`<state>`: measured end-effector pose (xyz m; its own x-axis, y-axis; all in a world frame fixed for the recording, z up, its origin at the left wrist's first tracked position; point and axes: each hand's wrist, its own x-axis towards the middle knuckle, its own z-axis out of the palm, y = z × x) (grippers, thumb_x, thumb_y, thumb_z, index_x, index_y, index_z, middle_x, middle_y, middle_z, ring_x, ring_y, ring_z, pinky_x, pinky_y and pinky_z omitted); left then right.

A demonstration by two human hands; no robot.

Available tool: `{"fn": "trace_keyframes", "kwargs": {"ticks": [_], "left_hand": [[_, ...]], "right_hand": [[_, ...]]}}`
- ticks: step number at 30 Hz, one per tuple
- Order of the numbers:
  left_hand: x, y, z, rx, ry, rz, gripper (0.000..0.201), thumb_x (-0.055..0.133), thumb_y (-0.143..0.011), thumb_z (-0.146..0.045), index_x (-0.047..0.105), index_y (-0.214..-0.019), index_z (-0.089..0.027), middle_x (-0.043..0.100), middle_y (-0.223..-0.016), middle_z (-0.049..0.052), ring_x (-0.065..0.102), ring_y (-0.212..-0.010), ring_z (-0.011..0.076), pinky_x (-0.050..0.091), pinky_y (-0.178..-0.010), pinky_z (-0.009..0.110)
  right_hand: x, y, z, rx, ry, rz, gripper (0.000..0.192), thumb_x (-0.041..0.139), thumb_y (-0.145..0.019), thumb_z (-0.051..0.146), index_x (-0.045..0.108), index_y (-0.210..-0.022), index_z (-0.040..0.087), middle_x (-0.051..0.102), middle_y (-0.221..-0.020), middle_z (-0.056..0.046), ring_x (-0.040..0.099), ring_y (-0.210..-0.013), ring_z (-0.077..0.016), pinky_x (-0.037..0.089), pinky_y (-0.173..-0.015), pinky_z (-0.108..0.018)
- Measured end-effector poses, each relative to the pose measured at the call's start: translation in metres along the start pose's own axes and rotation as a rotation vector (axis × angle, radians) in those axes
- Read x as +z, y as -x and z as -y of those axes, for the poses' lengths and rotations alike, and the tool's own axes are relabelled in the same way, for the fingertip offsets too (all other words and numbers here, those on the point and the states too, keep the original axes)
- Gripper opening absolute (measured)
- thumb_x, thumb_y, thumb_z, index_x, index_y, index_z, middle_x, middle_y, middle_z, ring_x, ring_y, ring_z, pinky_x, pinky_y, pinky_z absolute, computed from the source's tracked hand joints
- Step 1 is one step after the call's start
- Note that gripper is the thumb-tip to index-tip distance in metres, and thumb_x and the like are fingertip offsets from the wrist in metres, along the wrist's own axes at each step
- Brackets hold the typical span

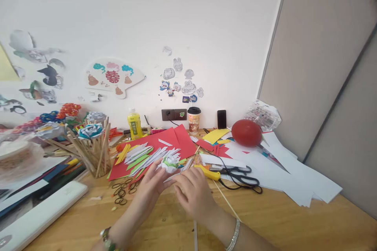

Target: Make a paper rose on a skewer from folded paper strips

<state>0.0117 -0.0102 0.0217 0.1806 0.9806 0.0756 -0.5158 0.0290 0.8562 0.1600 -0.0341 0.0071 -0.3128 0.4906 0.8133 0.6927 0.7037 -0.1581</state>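
Note:
My left hand (153, 182) is closed round the base of a white and green paper flower (171, 162), which faces up. Against its fingertips, my right hand (193, 190) has its fingers curled together; what they pinch is hidden. A narrow pale strip (195, 235) shows below my right hand, and I cannot tell whether it is held or lies on the table. Just beyond the right hand lies a yellow glue gun (208, 172) with a black cord. Folded white and green paper strips (147, 160) are spread over red paper (159, 138) past the flower.
Black-handled scissors (244, 176) and white sheets (294, 176) lie at right, near a red balloon (246, 133). A lidded cup (194, 119), a phone (222, 119) and a yellow bottle (134, 124) stand by the wall. Sticks (100, 160) and black rubber bands (120, 194) are at left.

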Motion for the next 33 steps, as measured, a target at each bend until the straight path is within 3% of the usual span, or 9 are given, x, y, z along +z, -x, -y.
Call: {"fn": "trace_keyframes", "kwargs": {"ticks": [8,12,15,19,26,29,33], "left_hand": [[0.007,0.006,0.005,0.069,-0.177,0.082,0.05,0.076,-0.065,-0.027,0.056,-0.111,-0.025,0.063,-0.11,0.006,0.06,-0.097,0.0235,0.048,-0.083,0.033],[0.003,0.004,0.011,0.12,-0.221,0.116,0.049,0.078,-0.062,-0.023,0.055,-0.105,-0.025,0.063,-0.099,0.003,0.06,-0.087,0.018,0.048,-0.078,0.029],[0.002,0.002,0.013,0.152,-0.225,0.156,0.047,0.078,-0.062,-0.023,0.052,-0.1,-0.024,0.06,-0.089,0.0,0.058,-0.077,0.0138,0.047,-0.07,0.026],[0.0,-0.002,0.014,0.192,-0.232,0.189,0.046,0.077,-0.064,-0.025,0.05,-0.101,-0.025,0.058,-0.088,0.0,0.056,-0.077,0.0134,0.047,-0.069,0.025],[-0.01,-0.009,0.021,0.247,-0.273,0.174,0.046,0.079,-0.062,-0.026,0.053,-0.101,-0.022,0.053,-0.097,0.002,0.054,-0.086,0.0154,0.048,-0.071,0.026],[-0.013,-0.011,0.025,0.243,-0.293,0.177,0.046,0.079,-0.062,-0.026,0.053,-0.101,-0.023,0.053,-0.1,0.003,0.055,-0.09,0.0174,0.049,-0.074,0.028],[-0.017,-0.012,0.029,0.246,-0.333,0.148,0.046,0.079,-0.062,-0.027,0.054,-0.1,-0.023,0.053,-0.098,0.003,0.056,-0.086,0.0169,0.049,-0.072,0.028]], "right_hand": [[-0.006,-0.005,-0.009,0.127,-0.101,-0.16,0.011,0.049,-0.086,0.017,0.059,-0.087,0.02,0.06,-0.078,-0.003,0.05,-0.076,-0.018,0.037,-0.071,-0.032],[-0.01,-0.007,-0.008,0.105,-0.073,-0.198,0.01,0.052,-0.085,0.017,0.06,-0.08,0.02,0.06,-0.074,-0.002,0.049,-0.074,-0.0173,0.036,-0.07,-0.032],[-0.013,-0.007,-0.009,0.083,-0.057,-0.178,0.01,0.052,-0.085,0.017,0.06,-0.079,0.019,0.06,-0.074,-0.002,0.049,-0.073,-0.017,0.035,-0.069,-0.032],[-0.013,-0.008,-0.012,0.074,-0.065,-0.114,0.012,0.051,-0.085,0.015,0.06,-0.078,0.019,0.061,-0.075,-0.003,0.051,-0.075,-0.0174,0.035,-0.07,-0.033],[-0.012,-0.014,-0.017,0.321,-0.365,0.022,0.012,0.058,-0.078,0.01,0.057,-0.071,0.02,0.059,-0.073,0.001,0.054,-0.075,-0.0155,0.04,-0.072,-0.029],[-0.013,-0.014,-0.021,0.275,-0.289,0.06,0.012,0.057,-0.077,0.01,0.055,-0.071,0.02,0.058,-0.072,0.001,0.053,-0.075,-0.0158,0.039,-0.071,-0.029],[-0.009,-0.008,-0.023,0.07,0.007,-0.005,0.012,0.051,-0.082,0.012,0.055,-0.072,0.019,0.059,-0.074,-0.002,0.049,-0.074,-0.0173,0.034,-0.07,-0.031]]}}
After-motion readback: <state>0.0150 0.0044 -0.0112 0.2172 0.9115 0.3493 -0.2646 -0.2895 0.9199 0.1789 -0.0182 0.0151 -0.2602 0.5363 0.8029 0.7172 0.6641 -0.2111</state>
